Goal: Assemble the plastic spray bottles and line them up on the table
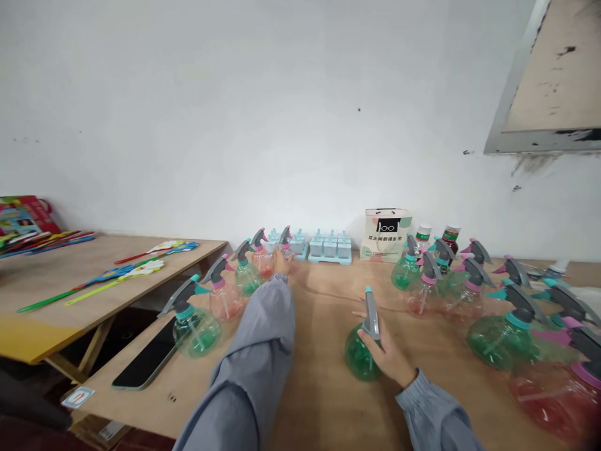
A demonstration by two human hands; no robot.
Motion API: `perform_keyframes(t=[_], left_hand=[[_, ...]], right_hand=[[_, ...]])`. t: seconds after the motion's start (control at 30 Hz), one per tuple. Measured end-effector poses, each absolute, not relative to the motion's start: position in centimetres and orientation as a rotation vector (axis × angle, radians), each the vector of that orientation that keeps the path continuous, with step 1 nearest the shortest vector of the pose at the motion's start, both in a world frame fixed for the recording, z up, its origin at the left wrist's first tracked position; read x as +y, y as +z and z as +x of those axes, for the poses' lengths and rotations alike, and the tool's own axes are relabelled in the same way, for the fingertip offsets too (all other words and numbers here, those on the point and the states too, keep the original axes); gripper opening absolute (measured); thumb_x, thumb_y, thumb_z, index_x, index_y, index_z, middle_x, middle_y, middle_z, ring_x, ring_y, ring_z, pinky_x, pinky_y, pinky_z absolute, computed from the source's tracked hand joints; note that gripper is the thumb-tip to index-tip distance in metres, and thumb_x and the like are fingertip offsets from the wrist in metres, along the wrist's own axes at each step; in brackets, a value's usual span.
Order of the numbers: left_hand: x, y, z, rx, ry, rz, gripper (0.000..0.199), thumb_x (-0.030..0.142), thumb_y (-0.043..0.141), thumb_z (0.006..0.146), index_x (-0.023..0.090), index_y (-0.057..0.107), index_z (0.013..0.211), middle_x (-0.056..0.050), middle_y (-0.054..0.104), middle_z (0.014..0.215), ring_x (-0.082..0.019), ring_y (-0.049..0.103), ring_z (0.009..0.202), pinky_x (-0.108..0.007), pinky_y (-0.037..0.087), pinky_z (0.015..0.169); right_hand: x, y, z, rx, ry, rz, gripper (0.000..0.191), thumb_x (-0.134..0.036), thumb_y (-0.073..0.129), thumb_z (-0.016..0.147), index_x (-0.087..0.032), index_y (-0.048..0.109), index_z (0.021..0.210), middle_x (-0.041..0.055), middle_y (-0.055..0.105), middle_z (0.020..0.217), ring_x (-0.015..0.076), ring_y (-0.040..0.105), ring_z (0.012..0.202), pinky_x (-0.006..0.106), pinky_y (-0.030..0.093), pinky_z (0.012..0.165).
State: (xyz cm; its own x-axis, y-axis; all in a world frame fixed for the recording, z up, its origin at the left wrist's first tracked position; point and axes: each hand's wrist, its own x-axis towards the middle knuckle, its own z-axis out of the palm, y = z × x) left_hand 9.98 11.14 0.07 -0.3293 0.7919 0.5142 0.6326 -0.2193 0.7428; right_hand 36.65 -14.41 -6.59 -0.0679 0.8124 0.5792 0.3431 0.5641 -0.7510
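My left hand (282,262) reaches to the back of the table, its fingers wrapped round the neck of a spray bottle with a pink nozzle (285,238). My right hand (385,351) grips a green spray bottle (360,358) with a grey trigger head, standing upright near the middle of the table. To the left, several red and green spray bottles form a slanting row, among them a green one (200,335) nearest me and a red one (225,302) behind it. A larger group stands at the right, including a big green bottle (500,344).
Light blue ice-pop moulds (330,250) and a paper bag (385,238) stand by the wall. A phone (145,360) lies at the table's left edge. Two white-capped bottles are behind the right group. Another table (107,247) at left holds colourful plastic hand-shaped sticks (117,272).
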Motion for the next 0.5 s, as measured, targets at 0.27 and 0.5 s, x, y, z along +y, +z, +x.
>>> perform_keyframes(t=[0.27,0.5], left_hand=[[7.2,-1.8,11.2,1.929,1.370,1.805,0.050,0.026,0.062,0.088,0.015,0.045,0.133,-0.020,0.051,0.138,-0.033,0.044,0.135,-0.049,0.037,0.108],[-1.9,-5.0,11.8,1.555,1.409,2.125,0.051,0.039,0.075,0.075,0.021,0.052,0.116,-0.010,0.059,0.116,-0.030,0.058,0.116,-0.048,0.045,0.101]], right_hand=[[-14.9,-5.6,36.9,-1.501,0.582,-1.003,0.056,-0.061,0.057,0.089,-0.026,0.058,0.132,0.0113,0.071,0.114,0.0264,0.066,0.108,0.048,0.044,0.107],[-14.7,-4.5,37.5,-0.941,1.144,-0.880,0.066,-0.067,0.072,0.073,-0.025,0.063,0.123,0.0060,0.077,0.088,0.0247,0.071,0.077,0.036,0.058,0.069]])
